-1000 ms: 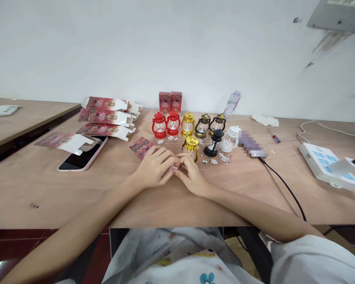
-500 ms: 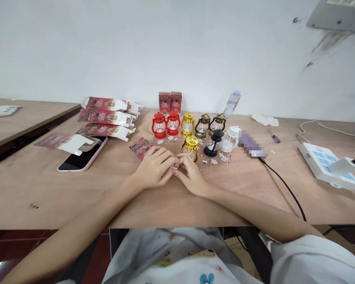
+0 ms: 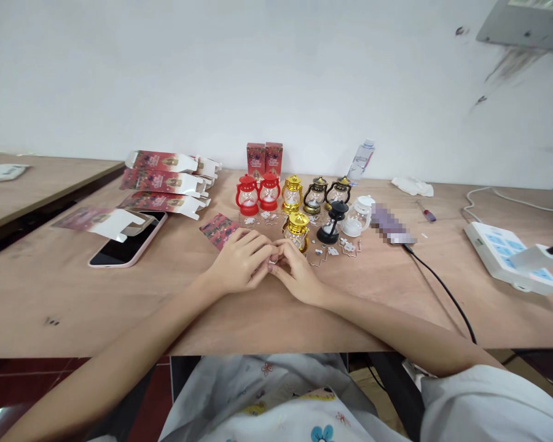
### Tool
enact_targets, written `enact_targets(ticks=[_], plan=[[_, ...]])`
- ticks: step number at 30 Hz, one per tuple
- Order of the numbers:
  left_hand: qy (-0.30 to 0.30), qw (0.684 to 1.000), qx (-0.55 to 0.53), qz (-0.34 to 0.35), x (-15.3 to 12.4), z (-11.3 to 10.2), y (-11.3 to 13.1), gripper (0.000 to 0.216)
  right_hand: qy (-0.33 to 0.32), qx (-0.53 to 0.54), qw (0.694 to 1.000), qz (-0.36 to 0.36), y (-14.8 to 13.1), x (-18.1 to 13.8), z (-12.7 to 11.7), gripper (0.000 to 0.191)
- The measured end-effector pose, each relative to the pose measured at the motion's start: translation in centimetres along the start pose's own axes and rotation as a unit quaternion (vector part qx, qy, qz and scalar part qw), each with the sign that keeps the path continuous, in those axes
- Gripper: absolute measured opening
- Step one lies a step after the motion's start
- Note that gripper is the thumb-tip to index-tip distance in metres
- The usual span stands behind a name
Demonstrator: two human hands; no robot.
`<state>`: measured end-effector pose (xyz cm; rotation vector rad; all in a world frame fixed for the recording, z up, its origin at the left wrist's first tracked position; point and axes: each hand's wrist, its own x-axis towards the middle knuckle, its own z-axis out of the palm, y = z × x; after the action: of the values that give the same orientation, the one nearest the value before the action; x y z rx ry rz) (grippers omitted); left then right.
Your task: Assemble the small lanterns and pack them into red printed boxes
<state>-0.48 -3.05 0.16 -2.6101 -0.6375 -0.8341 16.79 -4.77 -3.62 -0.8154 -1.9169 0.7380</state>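
Note:
My left hand (image 3: 243,261) and my right hand (image 3: 299,274) meet at the fingertips over the table, fingers curled and pinched. Between them shows a small whitish bit, mostly hidden, whose kind I cannot tell. Just beyond my right fingers stands a gold mini lantern (image 3: 297,231). A red printed card or flat box (image 3: 218,229) lies partly under my left hand. Farther back are two red lanterns (image 3: 247,197), another gold lantern (image 3: 292,195), two bronze lanterns (image 3: 315,197), a black one (image 3: 333,224) and a white one (image 3: 358,218). Small white pieces and bent wires (image 3: 349,247) lie among them.
Flattened printed boxes (image 3: 159,181) are stacked at the left, beside a phone (image 3: 124,245). Two upright red boxes (image 3: 256,161) and a leaning bottle (image 3: 362,161) are by the wall. At the right are a blurred-out device (image 3: 391,224), a screwdriver (image 3: 428,215), tissue (image 3: 412,186) and a power strip (image 3: 511,255).

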Motion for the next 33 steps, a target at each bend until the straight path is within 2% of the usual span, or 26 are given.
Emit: enact_targets(ticks=[18,27,33], plan=[[-0.024,1.0,0.013,-0.001,-0.05,0.04,0.03,0.016,-0.005,0.001,1.0,0.007,0.17,0.03,0.07,0.01],[0.015,1.0,0.0,0.022,-0.14,0.1,-0.08,0.018,-0.003,-0.015,1.0,-0.012,0.16,0.04,0.06,0.009],[0.049,0.998,-0.02,0.024,-0.19,0.32,0.06,0.019,0.01,-0.065,0.997,-0.032,0.14,-0.13,0.06,0.008]])
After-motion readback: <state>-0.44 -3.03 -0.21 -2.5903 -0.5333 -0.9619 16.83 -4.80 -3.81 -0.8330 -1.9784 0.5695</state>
